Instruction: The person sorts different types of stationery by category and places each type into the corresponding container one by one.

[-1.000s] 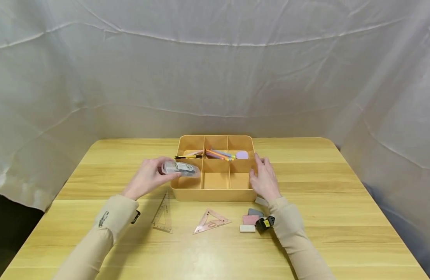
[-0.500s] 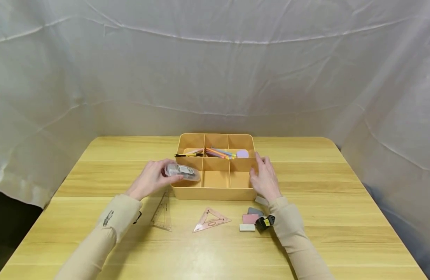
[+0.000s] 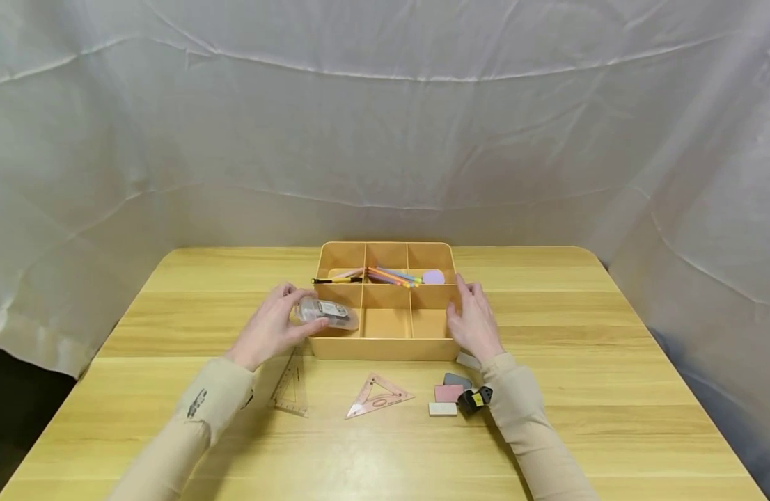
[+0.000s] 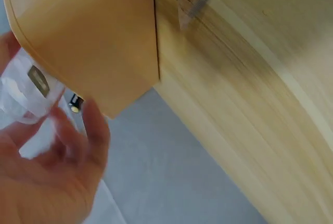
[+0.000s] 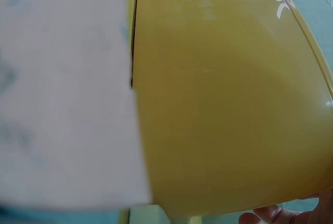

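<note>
A clear plastic case (image 3: 335,314) tilts over the front-left compartment of an orange organizer (image 3: 385,349), its near end clamped between thumb and fingers of the left hand (image 3: 266,327); I cannot tell from my feeds whether it touches the compartment's walls. A divider stands just past the case, on the side away from that hand. Beyond the left hand a black-and-yellow pen (image 3: 338,280) lies at the rear row, with colored pencils (image 3: 394,277) and a purple item (image 3: 432,277) farther right. Opposite, the right hand (image 3: 475,320) grips the organizer's right wall, thumb inside. Nearer me than the left hand rests a clear set square (image 3: 291,408); between the two wrists, a pink set square (image 3: 379,402). Gray (image 3: 457,380), pink (image 3: 448,394) and white (image 3: 443,409) blocks crowd the right wrist's black camera (image 3: 473,401). Both hands work above a wood-grain tabletop (image 3: 579,417); beyond them, I see a pale drape (image 3: 385,139).
</note>
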Action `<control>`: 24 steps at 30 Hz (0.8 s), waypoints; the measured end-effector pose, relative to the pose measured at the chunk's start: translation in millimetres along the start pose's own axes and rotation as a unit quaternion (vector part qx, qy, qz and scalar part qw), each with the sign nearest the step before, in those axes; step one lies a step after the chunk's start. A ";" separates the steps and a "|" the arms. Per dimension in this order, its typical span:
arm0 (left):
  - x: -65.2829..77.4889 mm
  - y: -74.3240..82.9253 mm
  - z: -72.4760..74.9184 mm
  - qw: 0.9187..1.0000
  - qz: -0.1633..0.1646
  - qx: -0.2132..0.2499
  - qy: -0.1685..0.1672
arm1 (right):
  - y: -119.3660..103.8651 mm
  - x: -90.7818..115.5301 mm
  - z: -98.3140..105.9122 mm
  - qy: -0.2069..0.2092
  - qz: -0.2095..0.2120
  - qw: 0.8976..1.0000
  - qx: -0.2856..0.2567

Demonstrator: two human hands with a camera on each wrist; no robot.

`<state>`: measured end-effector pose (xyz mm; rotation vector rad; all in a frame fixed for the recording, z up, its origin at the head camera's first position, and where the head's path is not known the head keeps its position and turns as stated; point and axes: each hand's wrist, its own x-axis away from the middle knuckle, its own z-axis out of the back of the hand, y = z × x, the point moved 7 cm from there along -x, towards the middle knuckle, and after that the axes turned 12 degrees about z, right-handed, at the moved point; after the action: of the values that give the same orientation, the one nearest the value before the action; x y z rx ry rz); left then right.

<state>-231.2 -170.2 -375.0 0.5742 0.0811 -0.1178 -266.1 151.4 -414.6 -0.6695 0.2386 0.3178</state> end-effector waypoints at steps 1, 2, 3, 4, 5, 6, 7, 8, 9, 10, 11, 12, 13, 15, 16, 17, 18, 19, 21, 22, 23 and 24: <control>2.2 2.5 1.9 1.000 -0.002 -0.012 0.022 | -0.1 0.0 0.0 0.001 0.002 1.000 0.001; 4.8 6.7 4.3 0.999 -0.008 -0.021 0.046 | -0.3 0.1 0.1 0.002 0.002 1.000 0.000; 8.1 11.7 6.2 0.997 -0.019 -0.022 0.068 | -0.5 0.3 0.3 0.001 0.003 1.000 0.001; 12.3 18.1 8.0 0.995 -0.034 -0.026 0.092 | -0.5 0.5 0.1 -0.001 0.002 1.000 -0.001; 17.4 25.3 9.0 0.992 -0.051 -0.026 0.111 | -0.5 0.8 -0.1 -0.003 0.000 1.000 -0.002; 23.1 33.2 8.7 0.989 -0.074 -0.027 0.125 | -0.5 1.0 -0.3 -0.006 -0.001 1.000 -0.004; 29.4 41.8 7.1 0.986 -0.099 -0.026 0.132 | -0.8 1.2 -0.4 -0.008 0.000 1.000 -0.005; 35.8 50.4 4.0 0.983 -0.123 -0.027 0.133 | -0.8 1.2 -0.5 -0.010 -0.002 1.000 -0.005; 42.3 58.1 -0.6 0.981 -0.143 -0.031 0.125 | -0.8 1.3 -0.5 -0.011 -0.002 1.000 -0.006; 48.2 65.2 -6.5 0.980 -0.158 -0.040 0.112 | -0.6 1.1 -0.5 -0.012 -0.003 1.000 -0.008; 53.5 71.4 -13.6 0.980 -0.171 -0.049 0.093 | -0.5 1.1 -0.2 -0.011 -0.004 1.000 -0.007; 57.7 76.1 -21.8 0.980 -0.179 -0.059 0.070 | -0.2 1.0 0.2 -0.011 -0.004 1.000 -0.007; 61.2 79.8 -30.5 0.980 -0.183 -0.068 0.044 | -0.1 0.8 0.7 -0.010 -0.004 1.000 -0.006; 65.8 83.1 -47.3 0.979 -0.180 -0.091 -0.008 | 0.2 0.5 1.5 -0.009 -0.005 1.000 -0.007; 67.0 83.6 -55.1 0.979 -0.176 -0.098 -0.036 | 0.3 0.4 1.8 -0.009 -0.005 1.000 -0.007; 67.8 83.3 -61.8 0.978 -0.171 -0.101 -0.063 | 0.1 0.5 2.0 -0.009 -0.004 1.000 -0.006; 67.9 82.3 -68.2 0.977 -0.164 -0.104 -0.089 | 0.1 0.4 1.9 -0.010 -0.003 1.000 -0.006; 67.8 81.4 -72.9 0.976 -0.157 -0.107 -0.109 | 0.1 0.5 1.9 -0.010 -0.002 1.000 -0.006; 66.6 79.1 -80.0 0.973 -0.144 -0.111 -0.140 | 0.2 0.8 1.7 -0.012 -0.002 1.000 -0.005; 66.0 78.3 -82.4 0.972 -0.139 -0.110 -0.153 | 0.2 1.0 1.4 -0.012 -0.003 1.000 -0.005; 65.4 77.8 -84.4 0.971 -0.135 -0.110 -0.163 | -0.1 1.3 1.3 -0.013 -0.003 1.000 -0.004; 64.8 77.6 -86.2 0.970 -0.132 -0.112 -0.169 | 0.0 1.6 1.3 -0.014 -0.003 1.000 -0.004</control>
<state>-160.4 -64.2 -412.6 0.3097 -0.1598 -0.4582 -264.5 152.5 -414.1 -0.6737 0.2078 0.3226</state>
